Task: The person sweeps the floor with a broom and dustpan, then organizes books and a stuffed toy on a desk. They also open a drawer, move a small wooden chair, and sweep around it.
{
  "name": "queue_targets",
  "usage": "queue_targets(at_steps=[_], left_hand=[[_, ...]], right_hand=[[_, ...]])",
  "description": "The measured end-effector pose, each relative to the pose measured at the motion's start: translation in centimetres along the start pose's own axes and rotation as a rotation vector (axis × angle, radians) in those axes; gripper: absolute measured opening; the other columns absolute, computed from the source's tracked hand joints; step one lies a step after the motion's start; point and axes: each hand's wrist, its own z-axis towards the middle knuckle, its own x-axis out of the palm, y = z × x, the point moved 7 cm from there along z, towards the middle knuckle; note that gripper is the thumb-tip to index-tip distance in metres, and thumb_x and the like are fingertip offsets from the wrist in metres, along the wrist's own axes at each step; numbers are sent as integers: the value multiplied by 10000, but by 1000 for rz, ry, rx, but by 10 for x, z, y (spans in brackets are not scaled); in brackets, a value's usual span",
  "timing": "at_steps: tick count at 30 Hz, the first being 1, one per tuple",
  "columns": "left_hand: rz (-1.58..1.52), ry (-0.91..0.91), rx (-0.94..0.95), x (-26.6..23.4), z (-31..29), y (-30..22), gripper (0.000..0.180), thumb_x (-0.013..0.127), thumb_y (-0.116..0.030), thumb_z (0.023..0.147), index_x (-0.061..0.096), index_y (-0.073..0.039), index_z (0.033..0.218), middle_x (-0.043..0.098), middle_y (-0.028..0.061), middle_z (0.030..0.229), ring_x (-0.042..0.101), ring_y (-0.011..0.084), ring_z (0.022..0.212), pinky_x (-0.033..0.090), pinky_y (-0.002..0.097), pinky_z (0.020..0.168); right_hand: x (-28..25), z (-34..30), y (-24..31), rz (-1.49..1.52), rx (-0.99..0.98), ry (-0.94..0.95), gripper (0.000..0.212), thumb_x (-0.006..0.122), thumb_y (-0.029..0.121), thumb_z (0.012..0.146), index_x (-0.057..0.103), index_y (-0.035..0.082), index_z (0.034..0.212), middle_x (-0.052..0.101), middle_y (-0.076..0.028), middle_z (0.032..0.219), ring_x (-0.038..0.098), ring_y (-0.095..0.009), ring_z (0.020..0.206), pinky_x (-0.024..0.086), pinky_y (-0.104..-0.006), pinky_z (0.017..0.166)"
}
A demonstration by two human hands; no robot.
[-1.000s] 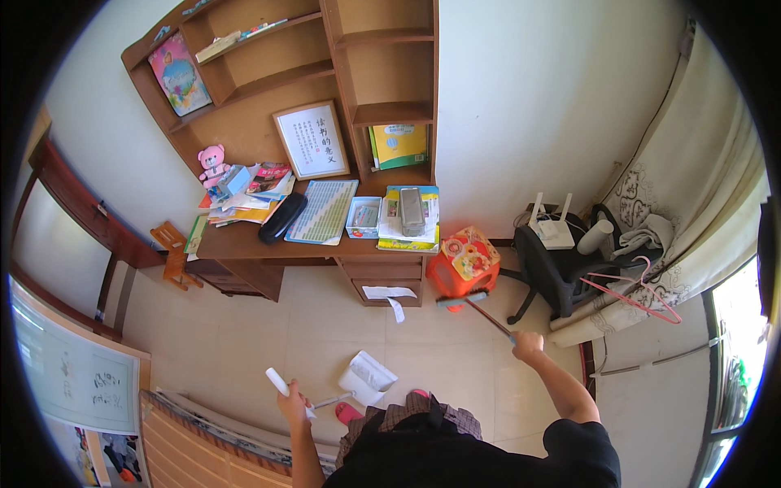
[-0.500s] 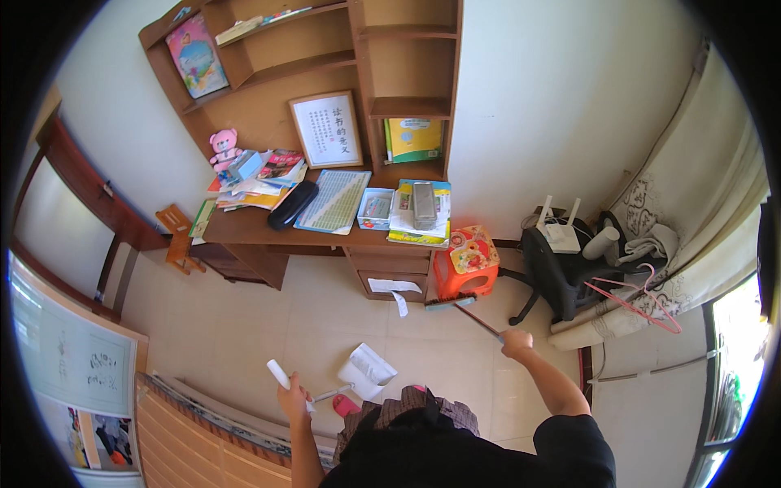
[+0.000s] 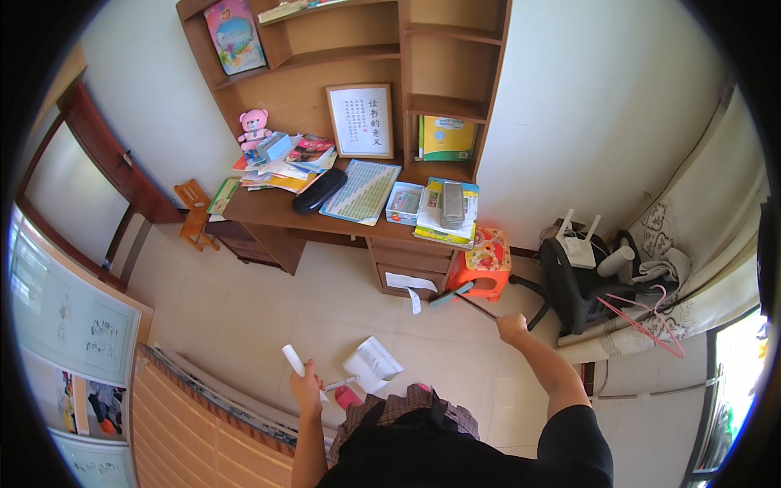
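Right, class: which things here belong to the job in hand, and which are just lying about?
In use:
broom, in the right hand
dustpan, its handle in the left hand

Lying about:
pink teddy bear
black case
framed calligraphy
orange stool
white router

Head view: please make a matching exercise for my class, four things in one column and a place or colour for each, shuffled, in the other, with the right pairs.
1. Dustpan
2. Broom
3. Stool
4. Router

A. held in the right hand
B. on the black chair
C. orange
D. handle in the left hand

Pairs: 1-D, 2-A, 3-C, 4-B
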Motion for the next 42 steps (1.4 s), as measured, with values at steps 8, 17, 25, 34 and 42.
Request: queue_targets(at_steps=[8, 17, 25, 34, 42], left_hand=[[-39, 15, -13, -11, 13, -2, 201, 548, -182, 787, 445, -10, 787, 357, -2, 483, 349, 79, 365, 317, 229, 322], [-43, 39, -64, -37, 36, -18, 202, 547, -214, 786, 410, -67, 764, 315, -23, 495, 317, 68, 367, 294, 228, 330], [46, 49, -55, -62, 64, -43, 200, 538, -212, 797, 436, -42, 778, 332, -23, 480, 325, 65, 362, 286, 213, 324], [46, -27, 0, -108, 104, -66, 212, 543, -200, 798, 449, -11, 801, 337, -16, 472, 331, 71, 362, 305, 225, 335], [15, 0, -25, -115, 150, -74, 227, 542, -216, 796, 450, -9, 801, 341, -15, 472, 328, 68, 357, 307, 229, 332]], right_hand=[[2, -36, 24, 163, 102, 123, 229, 583, 149, 649, 623, 94, 868, 625, -90, 833, 618, -218, 738, 492, -331, 618], [130, -131, 29, 1378, 722, 117, 130, 607, 55, 600, 609, 9, 722, 556, -83, 533, 534, -151, 414, 437, -287, 398], [164, -57, 62, 1498, 1030, 0, 25, 580, 3, 616, 561, -12, 622, 524, -110, 501, 508, -192, 378, 416, -305, 348], [152, 7, 267, 1089, 656, 98, 209, 593, 199, 624, 603, 10, 713, 610, -170, 685, 620, -232, 638, 497, -366, 555], [75, -17, 353, 1192, 394, 192, 252, 601, 188, 561, 609, 46, 770, 607, -122, 651, 597, -229, 559, 476, -328, 545]])
